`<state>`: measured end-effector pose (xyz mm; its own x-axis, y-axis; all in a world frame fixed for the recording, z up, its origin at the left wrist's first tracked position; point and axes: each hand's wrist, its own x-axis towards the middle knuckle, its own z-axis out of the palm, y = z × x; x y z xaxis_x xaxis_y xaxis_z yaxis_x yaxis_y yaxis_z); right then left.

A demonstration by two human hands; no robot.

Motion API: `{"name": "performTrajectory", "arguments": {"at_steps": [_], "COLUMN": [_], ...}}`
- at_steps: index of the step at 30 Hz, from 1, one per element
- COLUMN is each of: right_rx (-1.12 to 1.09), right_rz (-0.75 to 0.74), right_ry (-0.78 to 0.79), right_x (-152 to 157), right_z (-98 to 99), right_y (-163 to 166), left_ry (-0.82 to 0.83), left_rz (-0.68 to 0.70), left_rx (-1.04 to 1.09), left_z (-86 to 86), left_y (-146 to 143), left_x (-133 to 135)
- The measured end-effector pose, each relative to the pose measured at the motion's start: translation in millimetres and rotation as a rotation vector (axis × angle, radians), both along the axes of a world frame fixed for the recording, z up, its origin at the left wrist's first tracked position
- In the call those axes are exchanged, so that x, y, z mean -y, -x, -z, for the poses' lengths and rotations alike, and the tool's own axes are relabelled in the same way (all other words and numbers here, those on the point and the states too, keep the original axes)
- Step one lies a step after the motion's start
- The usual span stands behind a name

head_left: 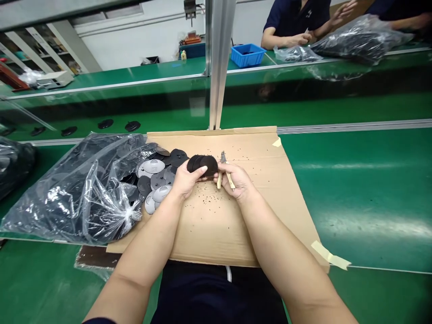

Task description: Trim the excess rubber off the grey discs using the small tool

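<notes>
My left hand (186, 180) is closed on a fanned stack of black discs (208, 165), thumb on top. Close beside it, my right hand (238, 180) grips a pair of cutting pliers (223, 157) with pale yellow handles, jaws pointing away from me. The right fingertips reach the edge of the stack, though whether they pinch it I cannot tell. Under both hands lies a cardboard sheet (216, 238) sprinkled with small dark bits (209, 198). To the left, loose black and grey discs (153, 167) spill from a clear plastic bag (77, 189).
A moving-belt-like green strip (162, 117) behind the cardboard carries several dark discs (132, 126). A metal post (221, 63) rises at the back edge. Beyond stand a blue crate (248, 55), a co-worker's arm (281, 41) and a filled plastic bag (361, 38). Tape (330, 255) holds the cardboard's right corner.
</notes>
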<state>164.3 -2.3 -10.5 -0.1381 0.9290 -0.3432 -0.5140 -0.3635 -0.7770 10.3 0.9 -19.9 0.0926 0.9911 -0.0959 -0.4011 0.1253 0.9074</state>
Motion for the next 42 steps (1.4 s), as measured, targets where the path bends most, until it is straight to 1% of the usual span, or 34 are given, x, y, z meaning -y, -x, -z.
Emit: {"name": "performTrajectory", "arguments": {"at_steps": [3,6,8,10,12,17,21,25,29,34,37,42], "right_rx": [0.158,0.396,0.531,0.615,0.647,0.676,0.664,0.64,0.633,0.641,0.547,0.292], "right_rz": [0.115,0.185,0.193,0.185,0.175,0.128,0.067,0.073,0.068,0.118,0.139,0.152], "right_ry": [-0.128,-0.352,-0.457,-0.497,-0.504,-0.539,-0.584,-0.584,-0.575,-0.528,-0.492,-0.42], "right_x": [1,1,1,1,1,0,-1,0,1,5,8,10], "right_z": [2.8,9.2,13.8,17.2,18.7,17.5,16.1,14.5,14.1,12.5,8.8,5.1], "right_y": [4,6,7,6,5,2,0,1,2,7,12,17], "left_ry": [0.034,0.045,0.044,0.047,0.056,0.016,0.043,0.062,0.046,0.009,-0.025,-0.075], "left_rz": [-0.064,-0.052,-0.04,-0.034,-0.032,-0.068,-0.051,-0.047,-0.061,-0.058,-0.05,-0.017], "left_rx": [0.018,0.029,0.031,0.033,0.037,0.066,0.054,0.032,0.053,0.06,0.058,0.07], "left_z": [-1.0,-3.1,-4.3,-4.9,-4.9,-3.5,-2.2,-2.6,-4.7,-4.6,-2.8,-1.1], "left_y": [1,2,2,1,0,-2,0,2,0,-2,-2,-1], "left_x": [-2,-1,0,1,2,1,0,0,1,2,2,2]}}
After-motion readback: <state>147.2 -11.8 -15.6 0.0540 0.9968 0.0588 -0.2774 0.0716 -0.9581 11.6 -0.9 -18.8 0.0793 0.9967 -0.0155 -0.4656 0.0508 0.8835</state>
